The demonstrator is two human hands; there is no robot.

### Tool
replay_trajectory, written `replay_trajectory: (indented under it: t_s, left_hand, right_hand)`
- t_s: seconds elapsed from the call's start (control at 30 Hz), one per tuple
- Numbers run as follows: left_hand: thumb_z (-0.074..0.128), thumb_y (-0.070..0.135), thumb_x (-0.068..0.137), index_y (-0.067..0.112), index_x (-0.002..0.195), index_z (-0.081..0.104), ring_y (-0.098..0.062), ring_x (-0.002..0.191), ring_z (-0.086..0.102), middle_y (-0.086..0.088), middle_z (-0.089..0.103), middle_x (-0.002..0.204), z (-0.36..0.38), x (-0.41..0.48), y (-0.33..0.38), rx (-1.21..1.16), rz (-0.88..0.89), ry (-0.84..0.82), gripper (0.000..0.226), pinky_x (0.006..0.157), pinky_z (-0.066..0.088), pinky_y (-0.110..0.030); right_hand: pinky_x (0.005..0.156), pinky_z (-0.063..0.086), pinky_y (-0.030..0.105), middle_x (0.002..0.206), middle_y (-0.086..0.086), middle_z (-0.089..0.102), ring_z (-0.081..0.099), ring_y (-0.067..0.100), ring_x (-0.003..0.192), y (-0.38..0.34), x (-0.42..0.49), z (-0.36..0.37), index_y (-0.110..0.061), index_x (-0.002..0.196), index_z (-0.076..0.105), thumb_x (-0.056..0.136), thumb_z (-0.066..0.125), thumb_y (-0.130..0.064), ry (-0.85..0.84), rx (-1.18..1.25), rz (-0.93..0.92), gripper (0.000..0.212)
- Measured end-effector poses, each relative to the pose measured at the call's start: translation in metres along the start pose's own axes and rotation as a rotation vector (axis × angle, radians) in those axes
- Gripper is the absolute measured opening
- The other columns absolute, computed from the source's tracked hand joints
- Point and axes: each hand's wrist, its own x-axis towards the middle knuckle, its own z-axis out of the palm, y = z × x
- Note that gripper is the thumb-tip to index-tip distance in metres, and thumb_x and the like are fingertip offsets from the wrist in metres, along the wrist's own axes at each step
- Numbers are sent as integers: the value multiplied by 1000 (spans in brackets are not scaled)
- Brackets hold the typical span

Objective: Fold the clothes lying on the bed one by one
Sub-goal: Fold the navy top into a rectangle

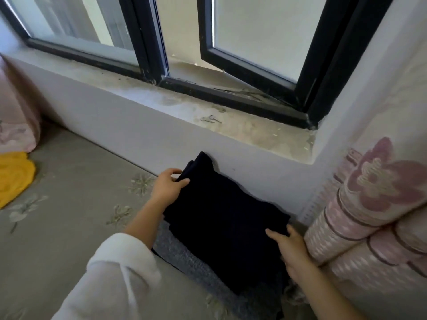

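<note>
Item: dark garment (226, 222), folded, lying on grey garment (184, 252) on bed (69, 181), against wall under window.
Left hand (169, 185) pinches far corner. Right hand (291, 248) grips near edge, thumb on top. Hands well apart.
I judge cloth soft, limp, light, layers prone to sliding. I would hold at opposite corners, all layers together.
Yellow garment (13, 176) lies crumpled, far left.

Navy garment (221, 218); yellow cloth (13, 176); floral bedsheet (69, 181).
</note>
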Motion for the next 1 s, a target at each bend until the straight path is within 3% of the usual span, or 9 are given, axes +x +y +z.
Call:
replay_trajectory:
  t_s: [0.1,0.2,0.3,0.4,0.47,0.53,0.67,0.87,1.0]
  left_hand:
    - [60,29,92,14,137,45,-31,108,58,-15,58,125,13,12,-26,305,2,-21,50,88,49,-40]
    - [47,40,97,21,150,21,-33,143,17,-12,19,157,36,3,-54,690,63,-110,62,110,21,-58]
    - [29,53,98,30,152,6,-32,146,-11,-8,-9,160,64,-17,-68,949,236,-153,63,113,0,-60]
    - [18,62,95,27,152,-7,-38,142,-22,-17,-21,156,82,-33,-87,960,93,-264,71,114,-6,-56]
    - [18,65,93,25,151,-12,-41,141,-23,-20,-23,155,86,-36,-105,917,-9,-307,77,116,-2,-54]
    - [18,66,93,24,151,-16,-41,142,-22,-21,-24,154,86,-38,-118,898,-40,-326,79,118,2,-52]
    - [22,65,93,24,149,-20,-40,142,-21,-21,-26,154,83,-38,-119,887,-71,-402,81,117,4,-49]
    - [47,48,95,22,153,-5,-37,145,-12,-20,-18,156,58,-32,-97,806,-136,-636,82,118,11,-50]
    - [47,39,96,17,153,9,-32,147,5,-17,-5,159,41,-56,-97,664,-97,-608,72,117,19,-44]
  right_hand:
    - [91,50,39,149,12,36,50,28,121,14,1,9,-8,151,19,87,70,-21,-47,-224,59,82]
    - [86,51,33,135,14,48,54,24,106,20,-4,19,-3,141,30,86,68,-18,-77,-618,5,69]
    - [103,38,35,143,10,31,37,27,129,19,-8,28,-11,144,26,83,62,-24,54,-1143,-331,72]
    - [115,18,37,158,3,11,12,23,145,21,-8,41,-22,150,22,88,54,-29,-147,-1225,-538,70]
    - [118,11,39,161,-2,2,1,20,148,29,-7,47,-28,152,16,92,52,-40,-378,-1187,-428,72]
    - [118,12,40,161,-4,-6,-6,19,148,42,-4,50,-31,153,9,92,52,-49,-497,-1241,-342,77]
    - [120,10,39,161,-2,-13,-10,22,148,58,-6,50,-32,153,1,95,48,-49,-469,-1315,-382,77]
    - [119,13,42,160,0,-16,-12,24,147,55,-14,47,-32,153,-4,96,46,-47,-471,-1404,-358,77]
    - [118,12,46,161,1,-10,-11,25,147,53,-28,47,-29,153,1,96,47,-46,-465,-1385,-318,75]
